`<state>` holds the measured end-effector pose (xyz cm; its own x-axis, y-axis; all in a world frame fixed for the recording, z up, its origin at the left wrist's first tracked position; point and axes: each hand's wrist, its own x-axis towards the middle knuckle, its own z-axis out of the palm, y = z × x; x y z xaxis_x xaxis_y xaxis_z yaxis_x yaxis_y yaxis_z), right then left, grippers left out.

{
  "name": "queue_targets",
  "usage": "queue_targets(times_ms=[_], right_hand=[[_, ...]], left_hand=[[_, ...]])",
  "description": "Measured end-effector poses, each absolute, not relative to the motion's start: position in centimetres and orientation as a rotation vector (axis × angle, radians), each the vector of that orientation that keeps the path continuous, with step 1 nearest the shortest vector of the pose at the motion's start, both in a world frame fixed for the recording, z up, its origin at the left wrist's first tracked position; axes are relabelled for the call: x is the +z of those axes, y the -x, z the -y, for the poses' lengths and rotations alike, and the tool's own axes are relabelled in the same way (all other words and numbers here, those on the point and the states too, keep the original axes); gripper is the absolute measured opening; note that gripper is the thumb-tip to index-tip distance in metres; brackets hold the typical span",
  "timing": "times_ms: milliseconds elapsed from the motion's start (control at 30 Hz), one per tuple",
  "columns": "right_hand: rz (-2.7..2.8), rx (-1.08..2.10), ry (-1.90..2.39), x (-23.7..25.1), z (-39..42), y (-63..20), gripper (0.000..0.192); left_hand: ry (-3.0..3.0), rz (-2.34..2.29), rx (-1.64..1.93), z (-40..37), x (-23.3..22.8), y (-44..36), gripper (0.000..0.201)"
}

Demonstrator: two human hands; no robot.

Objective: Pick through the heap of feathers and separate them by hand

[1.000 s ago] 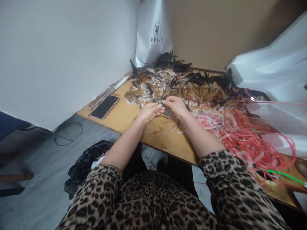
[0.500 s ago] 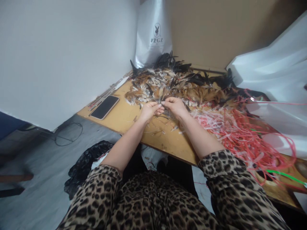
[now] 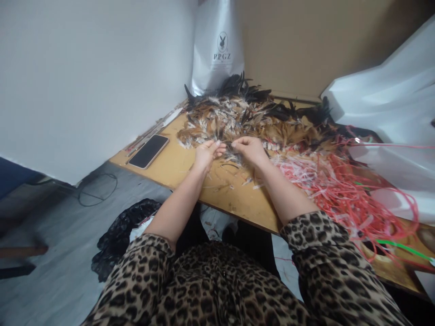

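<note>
A big heap of brown, white and black feathers [image 3: 244,117] covers the far part of the wooden table [image 3: 176,165]. My left hand [image 3: 206,154] rests at the heap's near edge, its fingers pinched on a few feathers. My right hand [image 3: 249,149] lies a little to the right, its fingertips also closed on a small bunch of feathers. The two hands are slightly apart. A tangle of red and pink plastic strips [image 3: 343,190] spreads to the right of my right forearm.
A dark phone [image 3: 148,151] lies face up at the table's left corner, next to thin sticks [image 3: 152,129]. A white bag [image 3: 217,45] stands in the back corner. White plastic sheeting [image 3: 387,108] rises at the right. A black bag [image 3: 125,231] lies on the floor.
My hands have drawn slightly apart. My left hand has shifted forward and left towards the heap's edge. The right hand stays almost in place.
</note>
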<state>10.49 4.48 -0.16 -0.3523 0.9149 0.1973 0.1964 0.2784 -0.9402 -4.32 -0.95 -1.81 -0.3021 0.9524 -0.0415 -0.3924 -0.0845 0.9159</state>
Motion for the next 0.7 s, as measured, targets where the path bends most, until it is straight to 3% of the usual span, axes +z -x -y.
queue_targets(times_ms=[267,400,533,700], right_hand=[[2.44,0.348,1.261,0.1,-3.9,-10.8,0.017],[2.526,0.148,1.298,-0.1,-2.9,-9.9,0.021],[2.416,0.269,1.335,-0.6,-3.5,-9.9,0.018],[1.889,0.949,1.162,-0.7,-5.0,-10.8,0.012]], left_hand=[[-0.619,-0.996,1.719,0.7,-1.9,5.0,0.007],[-0.647,-0.968,1.717,0.7,-1.9,5.0,0.007],[-0.658,-0.969,1.705,0.7,-2.2,4.9,0.008],[-0.645,-1.031,1.637,0.6,-1.8,4.9,0.009]])
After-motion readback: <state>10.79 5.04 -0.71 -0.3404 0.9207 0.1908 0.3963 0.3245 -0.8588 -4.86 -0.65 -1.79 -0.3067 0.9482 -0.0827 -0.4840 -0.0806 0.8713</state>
